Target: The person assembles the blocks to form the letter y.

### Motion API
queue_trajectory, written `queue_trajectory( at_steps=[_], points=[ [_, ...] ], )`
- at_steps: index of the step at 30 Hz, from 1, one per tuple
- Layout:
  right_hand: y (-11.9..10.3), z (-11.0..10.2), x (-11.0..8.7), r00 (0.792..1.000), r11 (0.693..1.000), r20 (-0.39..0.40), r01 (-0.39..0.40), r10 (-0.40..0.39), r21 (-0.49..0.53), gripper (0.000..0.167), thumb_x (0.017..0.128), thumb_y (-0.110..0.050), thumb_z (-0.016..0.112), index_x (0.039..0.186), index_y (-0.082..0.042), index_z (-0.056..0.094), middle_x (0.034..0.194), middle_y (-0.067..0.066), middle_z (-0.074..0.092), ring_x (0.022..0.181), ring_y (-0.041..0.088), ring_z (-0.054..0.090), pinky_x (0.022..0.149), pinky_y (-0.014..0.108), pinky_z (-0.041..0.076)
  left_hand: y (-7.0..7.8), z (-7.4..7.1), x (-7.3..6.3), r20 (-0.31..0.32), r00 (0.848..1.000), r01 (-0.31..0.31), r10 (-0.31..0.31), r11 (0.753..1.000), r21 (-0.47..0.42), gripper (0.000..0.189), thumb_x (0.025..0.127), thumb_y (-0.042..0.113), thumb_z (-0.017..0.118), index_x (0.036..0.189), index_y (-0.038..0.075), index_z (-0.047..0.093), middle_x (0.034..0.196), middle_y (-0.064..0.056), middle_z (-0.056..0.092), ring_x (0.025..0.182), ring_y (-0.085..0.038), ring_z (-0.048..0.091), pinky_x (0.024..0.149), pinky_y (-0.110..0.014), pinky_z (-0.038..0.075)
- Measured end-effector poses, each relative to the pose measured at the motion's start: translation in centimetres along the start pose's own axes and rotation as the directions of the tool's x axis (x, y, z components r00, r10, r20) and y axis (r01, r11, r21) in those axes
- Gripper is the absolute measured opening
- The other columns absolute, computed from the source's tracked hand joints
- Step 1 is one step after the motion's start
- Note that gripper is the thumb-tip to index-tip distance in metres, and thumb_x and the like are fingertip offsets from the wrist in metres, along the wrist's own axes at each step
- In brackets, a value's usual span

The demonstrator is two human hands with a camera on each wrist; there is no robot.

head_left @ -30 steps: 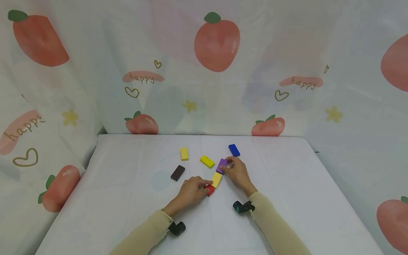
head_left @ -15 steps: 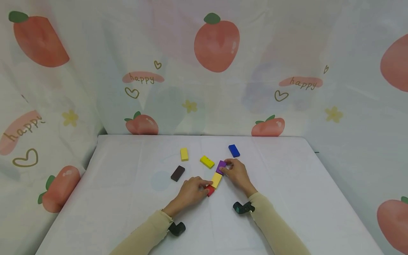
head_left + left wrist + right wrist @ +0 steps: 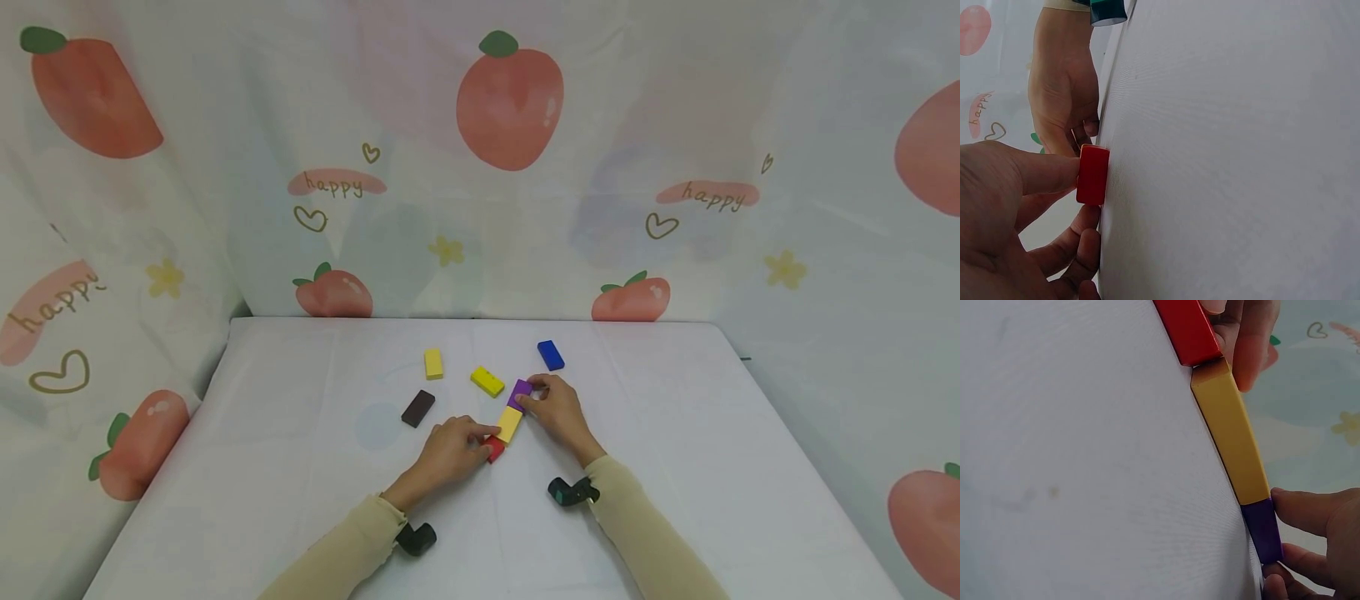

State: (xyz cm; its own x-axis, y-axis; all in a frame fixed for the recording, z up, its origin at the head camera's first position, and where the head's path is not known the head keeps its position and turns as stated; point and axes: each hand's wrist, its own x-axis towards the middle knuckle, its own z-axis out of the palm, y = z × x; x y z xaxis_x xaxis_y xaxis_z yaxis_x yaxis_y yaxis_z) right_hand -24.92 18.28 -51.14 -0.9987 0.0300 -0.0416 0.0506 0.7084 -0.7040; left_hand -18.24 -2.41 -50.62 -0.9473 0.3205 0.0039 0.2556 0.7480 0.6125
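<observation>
A red block (image 3: 496, 451), an orange-yellow block (image 3: 510, 424) and a purple block (image 3: 519, 391) lie end to end in a slanting row on the white table. My left hand (image 3: 448, 454) holds the red block at the row's near end, its thumb against the block (image 3: 1092, 175) in the left wrist view. One left finger reaches to the orange-yellow block's edge. At the far end my right hand (image 3: 558, 414) pinches the purple block between thumb and fingers. The right wrist view shows the orange-yellow block (image 3: 1232, 434) touching the purple block (image 3: 1262, 531) and meeting the red one.
Beyond the row lie a bright yellow block (image 3: 487, 381), a pale yellow block (image 3: 433, 364) and a blue block (image 3: 551, 355). A dark brown block (image 3: 418, 408) lies left of the row. A fruit-printed curtain (image 3: 480, 233) stands behind the white table (image 3: 300, 467).
My right hand has drawn the purple block slightly nearer, against the orange-yellow block's far end. The left hand has stayed in place.
</observation>
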Motion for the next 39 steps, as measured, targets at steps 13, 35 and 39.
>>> queue_trajectory(
  at_steps=[13, 35, 39],
  points=[
    [-0.08, -0.12, -0.17, 1.0, 1.0, 0.005, -0.018, 0.018, 0.002, 0.044, 0.088, -0.029, 0.073, 0.123, -0.006, 0.06, 0.113, 0.013, 0.063, 0.097, 0.025, 0.054, 0.078, 0.032, 0.048, -0.18, 0.14, 0.14, 0.001, 1.0, -0.004, 0.004, 1.0, 0.011, 0.031, 0.088, 0.025, 0.072, 0.119, 0.029, 0.072, 0.088, 0.007, 0.065, 0.082, -0.01, 0.053, 0.074, -0.028, 0.034],
    [-0.05, -0.05, -0.53, 1.0, 1.0, -0.012, 0.002, -0.002, 0.024, 0.047, 0.088, -0.029, 0.073, 0.127, -0.009, 0.057, 0.115, 0.011, 0.06, 0.099, 0.025, 0.054, 0.079, 0.032, 0.049, -0.13, 0.15, 0.09, 0.002, 1.0, -0.006, 0.006, 1.0, 0.007, 0.032, 0.088, 0.024, 0.072, 0.119, 0.029, 0.072, 0.088, 0.007, 0.066, 0.082, -0.01, 0.052, 0.075, -0.029, 0.035],
    [0.13, -0.04, -0.51, 1.0, 1.0, -0.007, 0.005, -0.005, 0.031, 0.047, 0.088, -0.029, 0.073, 0.128, -0.01, 0.057, 0.118, 0.011, 0.06, 0.101, 0.025, 0.055, 0.08, 0.032, 0.05, -0.08, 0.07, 0.07, 0.002, 1.0, -0.004, 0.004, 1.0, 0.003, 0.032, 0.088, 0.024, 0.072, 0.119, 0.029, 0.072, 0.088, 0.007, 0.066, 0.082, -0.01, 0.052, 0.075, -0.029, 0.035]
  ],
)
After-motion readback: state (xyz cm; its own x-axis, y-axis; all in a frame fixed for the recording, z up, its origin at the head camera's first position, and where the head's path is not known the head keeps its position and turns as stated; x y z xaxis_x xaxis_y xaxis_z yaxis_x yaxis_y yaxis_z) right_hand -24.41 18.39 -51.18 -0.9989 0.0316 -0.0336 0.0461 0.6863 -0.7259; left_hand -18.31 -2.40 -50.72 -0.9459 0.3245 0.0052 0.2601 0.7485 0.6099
